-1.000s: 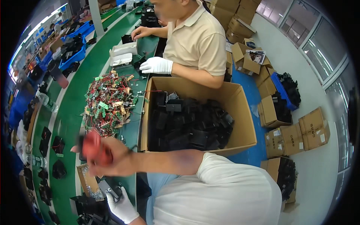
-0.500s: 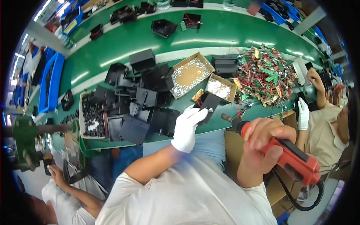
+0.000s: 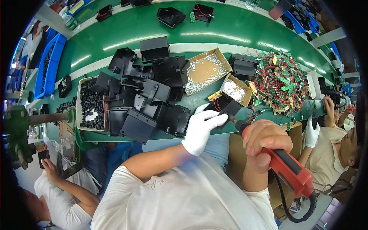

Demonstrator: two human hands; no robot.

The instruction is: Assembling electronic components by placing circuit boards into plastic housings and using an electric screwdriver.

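A red corded electric screwdriver (image 3: 289,168) is gripped in my bare right hand (image 3: 266,143). Its socket tip (image 3: 232,119) touches or nearly touches the near side of a small black plastic box (image 3: 225,104). My left hand (image 3: 203,128), in a white glove, holds that box at the table's front edge, its fingers near the tip. Red wires show at the box's open side. Just beyond it are a cardboard tray of metal nuts (image 3: 205,73) and a smaller carton of shiny small parts (image 3: 234,90). Whatever lies under the tip is too small to make out.
Black plastic housings (image 3: 153,92) are piled left of my left hand, beside a box of small black caps (image 3: 91,109). To the right lies a heap of wired green circuit boards (image 3: 281,82). People work at both sides; a green machine (image 3: 19,130) stands at left.
The screwdriver tip has come left to the black box, which was apart from it before. My left hand has turned the box, and the whole view has shifted slightly.
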